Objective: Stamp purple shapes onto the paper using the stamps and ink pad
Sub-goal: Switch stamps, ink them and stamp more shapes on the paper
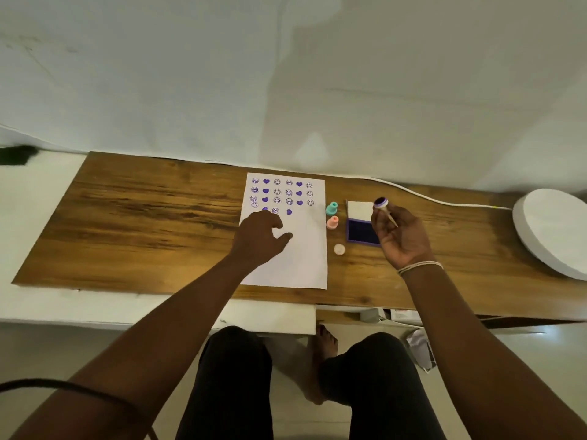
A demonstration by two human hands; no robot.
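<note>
A white paper (301, 258) lies on the wooden board, its upper part filled with rows of purple hearts and smiley faces. My left hand (260, 236) rests flat on the paper with fingers spread, covering part of the fourth row. My right hand (401, 236) is raised above the open ink pad (360, 231) and holds a small stamp (381, 203) with its purple inked face turned up. A teal stamp (332, 209) and a pink stamp (332, 222) stand between paper and pad. A round pale cap (339, 249) lies below them.
The wooden board (143, 223) sits on a white table against a white wall. A white round disc (552, 230) lies at the right end, with a white cable (428, 198) running along the back edge. My knees and a bare foot show below the table.
</note>
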